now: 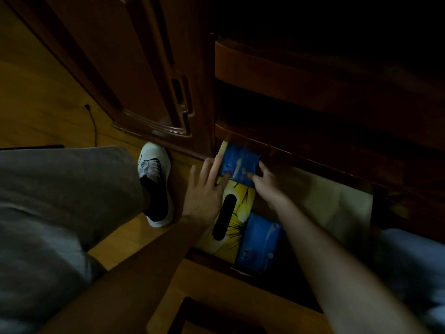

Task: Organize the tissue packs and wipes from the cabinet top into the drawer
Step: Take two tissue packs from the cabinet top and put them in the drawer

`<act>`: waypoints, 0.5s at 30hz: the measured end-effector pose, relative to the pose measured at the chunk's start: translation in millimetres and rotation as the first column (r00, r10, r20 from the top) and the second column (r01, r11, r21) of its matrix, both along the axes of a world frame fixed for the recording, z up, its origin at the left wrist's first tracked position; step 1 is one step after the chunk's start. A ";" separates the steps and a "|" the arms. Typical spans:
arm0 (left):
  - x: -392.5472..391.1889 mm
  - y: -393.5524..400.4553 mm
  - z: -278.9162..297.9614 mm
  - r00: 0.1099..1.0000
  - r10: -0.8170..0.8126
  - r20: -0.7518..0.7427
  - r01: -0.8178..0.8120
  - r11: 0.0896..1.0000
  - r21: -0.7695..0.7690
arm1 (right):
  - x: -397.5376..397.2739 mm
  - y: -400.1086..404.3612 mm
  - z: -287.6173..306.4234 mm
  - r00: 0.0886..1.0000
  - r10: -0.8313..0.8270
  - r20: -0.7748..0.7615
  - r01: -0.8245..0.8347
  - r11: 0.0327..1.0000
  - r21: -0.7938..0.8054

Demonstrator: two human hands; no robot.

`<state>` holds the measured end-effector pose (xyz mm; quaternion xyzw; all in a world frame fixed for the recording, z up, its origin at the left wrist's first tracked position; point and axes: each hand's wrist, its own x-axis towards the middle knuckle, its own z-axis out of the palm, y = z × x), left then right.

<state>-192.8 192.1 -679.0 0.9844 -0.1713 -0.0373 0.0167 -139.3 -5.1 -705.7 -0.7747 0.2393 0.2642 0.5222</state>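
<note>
The bottom drawer of a dark wooden cabinet stands pulled out, lined with pale paper. A blue tissue pack sits at its far left corner, held between both hands. My left hand presses its left edge with fingers spread. My right hand grips its right side. Under them lies a yellow tissue box with a dark oval slot. A second blue pack lies beside the box, nearer the drawer front.
A closed drawer front juts out above the open one. A cabinet door stands to the left. My grey trouser leg and white-and-black shoe rest on the wood floor, where a black cable trails.
</note>
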 end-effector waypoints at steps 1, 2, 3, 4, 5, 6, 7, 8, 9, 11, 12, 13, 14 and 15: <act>5.4 -4.2 2.2 0.998 -0.049 0.030 0.049 0.999 0.015 | -4.1 -0.4 1.6 0.999 -0.033 0.015 0.033 0.999 -0.025; 11.2 -8.3 4.5 0.995 -0.090 0.042 0.089 0.996 0.026 | -8.9 -0.8 2.3 0.997 -0.061 0.045 0.063 0.997 -0.039; 16.4 -11.7 7.0 0.993 -0.112 0.038 0.111 0.993 0.039 | -13.9 -1.0 2.1 0.993 -0.081 0.090 0.085 0.995 -0.041; 21.3 -14.1 9.2 0.993 -0.119 0.024 0.117 0.991 0.060 | -19.3 -1.3 2.9 0.985 -0.090 0.147 0.099 0.994 -0.051; 25.8 -15.6 11.0 0.993 -0.119 0.012 0.117 0.989 0.088 | -24.3 -1.7 3.7 0.974 -0.088 0.210 0.108 0.990 -0.087; 29.0 -16.3 12.3 0.993 -0.118 0.005 0.117 0.986 0.118 | -29.4 -2.1 5.4 0.960 -0.065 0.274 0.109 0.983 -0.149; 31.6 -16.6 13.3 0.993 -0.120 0.002 0.118 0.982 0.146 | -34.5 -2.5 6.9 0.942 -0.004 0.335 0.086 0.969 -0.231; 33.5 -17.1 14.1 0.993 -0.121 -0.002 0.119 0.978 0.169 | -39.2 -2.0 7.5 0.923 0.091 0.375 0.037 0.947 -0.321; 35.3 -17.9 15.2 0.993 -0.118 -0.010 0.118 0.975 0.187 | -43.2 -0.6 6.1 0.902 0.197 0.383 -0.035 0.920 -0.390; 37.5 -20.8 16.8 0.994 -0.109 -0.026 0.112 0.973 0.202 | -46.7 4.0 1.1 0.893 0.312 0.325 -0.164 0.896 -0.412; 37.7 -21.7 17.0 0.994 -0.105 -0.032 0.109 0.973 0.206 | -46.7 7.1 -0.1 0.908 0.304 0.288 -0.188 0.911 -0.367; 37.1 -21.6 17.0 0.994 -0.105 -0.036 0.110 0.970 0.216 | -46.2 9.0 -1.2 0.923 0.282 0.263 -0.190 0.926 -0.326; 36.1 -20.6 17.1 0.993 -0.112 -0.037 0.117 0.964 0.237 | -45.7 10.4 -1.2 0.929 0.269 0.254 -0.186 0.933 -0.308; 34.4 -18.8 17.6 0.991 -0.127 -0.034 0.132 0.954 0.268 | -45.4 10.8 -0.3 0.926 0.271 0.261 -0.183 0.931 -0.315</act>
